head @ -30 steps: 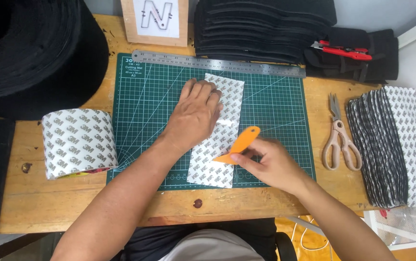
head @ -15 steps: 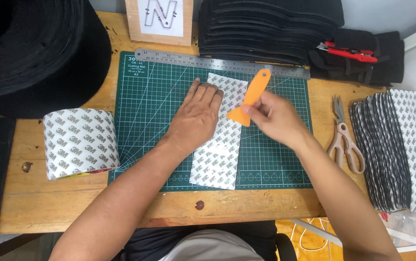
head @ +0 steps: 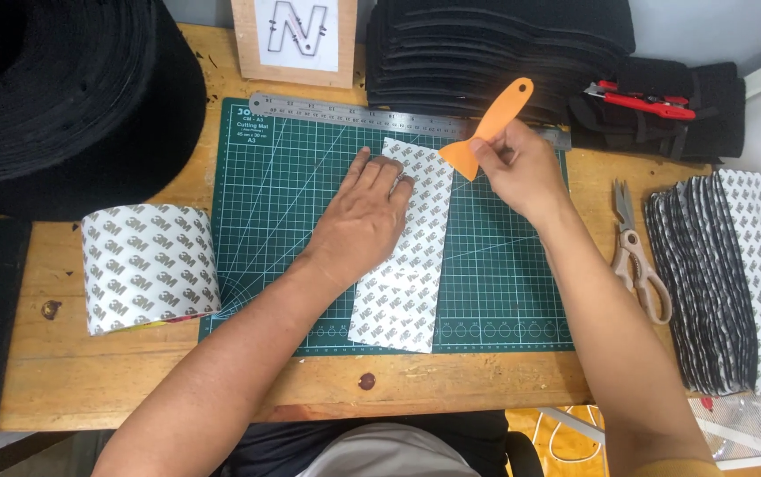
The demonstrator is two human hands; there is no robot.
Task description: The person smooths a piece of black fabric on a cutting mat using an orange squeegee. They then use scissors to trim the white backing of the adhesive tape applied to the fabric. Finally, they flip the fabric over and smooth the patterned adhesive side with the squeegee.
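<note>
So the left hand point(head: 364, 216) is lying flat, fingers together, pressing down on the white printed strip point(head: 407, 256) that's sitting lengthwise on the green cutting mat point(head: 292, 203) mid-bench. Meanwhile the right hand point(head: 522, 168) is pinching an orange scraper point(head: 486, 132) between thumb and fingertips, holding it over the strip's far end near the steel ruler point(head: 345, 110). Scissors point(head: 636, 256) are lying toward the bench's right edge.

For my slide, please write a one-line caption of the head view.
Left hand presses a patterned strip on a green mat; right hand holds an orange scraper.
</note>
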